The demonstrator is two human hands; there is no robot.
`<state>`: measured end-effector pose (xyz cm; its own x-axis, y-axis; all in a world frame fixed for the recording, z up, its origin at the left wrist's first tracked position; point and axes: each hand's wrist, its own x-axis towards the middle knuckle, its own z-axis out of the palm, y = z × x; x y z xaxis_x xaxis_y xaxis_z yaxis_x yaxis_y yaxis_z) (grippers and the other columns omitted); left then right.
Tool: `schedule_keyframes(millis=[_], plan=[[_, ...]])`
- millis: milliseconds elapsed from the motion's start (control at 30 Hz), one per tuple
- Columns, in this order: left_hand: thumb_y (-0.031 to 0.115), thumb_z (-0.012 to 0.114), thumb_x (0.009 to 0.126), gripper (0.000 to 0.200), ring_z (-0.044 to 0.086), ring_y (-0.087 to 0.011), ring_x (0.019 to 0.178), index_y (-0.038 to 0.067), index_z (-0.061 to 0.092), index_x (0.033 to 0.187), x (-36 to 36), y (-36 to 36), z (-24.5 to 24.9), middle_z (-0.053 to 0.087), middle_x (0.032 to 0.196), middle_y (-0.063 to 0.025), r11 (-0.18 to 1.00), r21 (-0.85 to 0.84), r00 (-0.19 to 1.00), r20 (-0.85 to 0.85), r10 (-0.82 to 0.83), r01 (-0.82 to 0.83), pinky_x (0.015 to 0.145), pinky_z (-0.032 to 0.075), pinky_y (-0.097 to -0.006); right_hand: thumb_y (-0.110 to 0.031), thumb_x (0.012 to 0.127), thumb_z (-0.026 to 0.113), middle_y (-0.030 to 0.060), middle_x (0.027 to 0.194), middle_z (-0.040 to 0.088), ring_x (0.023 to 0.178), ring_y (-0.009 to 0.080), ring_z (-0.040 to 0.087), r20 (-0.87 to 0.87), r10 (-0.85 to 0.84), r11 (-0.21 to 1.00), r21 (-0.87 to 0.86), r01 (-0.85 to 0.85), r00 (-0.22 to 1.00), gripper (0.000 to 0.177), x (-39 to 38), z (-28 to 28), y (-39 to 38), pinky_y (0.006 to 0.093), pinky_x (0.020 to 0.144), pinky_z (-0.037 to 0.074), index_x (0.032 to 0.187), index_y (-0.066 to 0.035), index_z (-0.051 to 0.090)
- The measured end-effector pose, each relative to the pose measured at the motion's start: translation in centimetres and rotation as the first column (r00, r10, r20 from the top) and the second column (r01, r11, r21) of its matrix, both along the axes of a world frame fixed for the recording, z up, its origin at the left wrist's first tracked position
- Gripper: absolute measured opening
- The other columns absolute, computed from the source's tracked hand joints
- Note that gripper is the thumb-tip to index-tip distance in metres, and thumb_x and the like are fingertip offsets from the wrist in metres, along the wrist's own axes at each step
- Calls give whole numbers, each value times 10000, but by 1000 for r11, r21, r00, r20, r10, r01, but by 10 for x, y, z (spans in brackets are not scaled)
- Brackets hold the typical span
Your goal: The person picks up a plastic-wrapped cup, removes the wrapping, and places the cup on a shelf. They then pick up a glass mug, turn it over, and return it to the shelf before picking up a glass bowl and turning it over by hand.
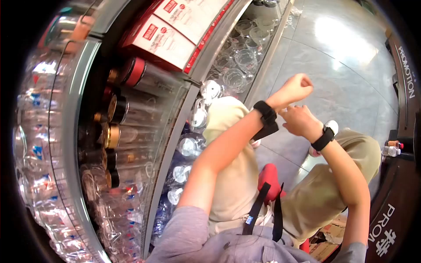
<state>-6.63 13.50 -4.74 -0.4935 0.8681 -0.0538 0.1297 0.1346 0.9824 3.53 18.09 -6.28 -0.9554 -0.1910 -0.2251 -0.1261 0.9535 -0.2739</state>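
My left hand [294, 89] is raised over the floor and closed in a fist, with nothing visible in it. A black band [265, 112] wraps its wrist, and a dark flap hangs under it. My right hand [299, 121] sits just below, fingers bunched and pointing at that band; whether it pinches the band is hidden. It wears a black wrist band [323, 138] too. My knees in khaki trousers [231, 131] are bent beneath both arms.
Shelves curve along the left: glass jars with black and gold lids [115, 136], red-and-white boxes [163, 40], clear glass cups [240, 65], wrapped glassware [44, 144]. A red stool [269, 177] is under me. A dark stand marked PROMOTION [405, 72] borders the tiled floor [333, 48].
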Motion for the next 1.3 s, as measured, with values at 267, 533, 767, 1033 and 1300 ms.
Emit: schedule_keyframes(millis=[267,533,767,1033,1300], plan=[[176,553,784,217,628,-335,817,11,608,914,38,-30,-22,637,859,-197,914,-399,906,-356,-229,74,723,503,-395,-262,794,629,118,1042,615,1041,285,544,-57,159,984,-75,-163,986,300,24,-22,-11,373,939,389,995,-38,624],[157,578,775,146,640,-290,779,53,598,876,51,-30,-26,645,816,-125,733,-678,543,-593,-594,62,660,491,-414,-201,819,580,88,1107,598,1102,257,501,104,153,981,-137,-138,983,266,34,-49,-21,361,970,350,1054,-80,609],[150,594,758,172,637,-255,831,78,603,915,68,-28,-21,649,861,-81,734,-679,443,-667,-599,-28,737,463,-386,-182,842,559,94,1163,572,1169,229,461,-192,101,935,-316,-159,976,308,59,-90,-13,360,1007,323,1140,-110,582],[263,680,728,430,546,-284,1054,87,585,1108,99,1,-12,587,1122,-95,420,-882,234,-463,-855,-214,909,374,-486,-170,831,567,110,1134,591,1098,234,521,-123,86,921,-368,-126,989,311,65,-77,-11,364,945,397,1129,-84,588],[201,610,773,378,573,-314,999,98,582,1136,91,44,-19,622,1037,-121,312,-924,284,-246,-927,220,860,402,-523,-151,807,581,147,1077,621,1028,244,581,5,-185,561,-821,109,983,321,93,-58,-40,368,892,460,1104,-28,594]])
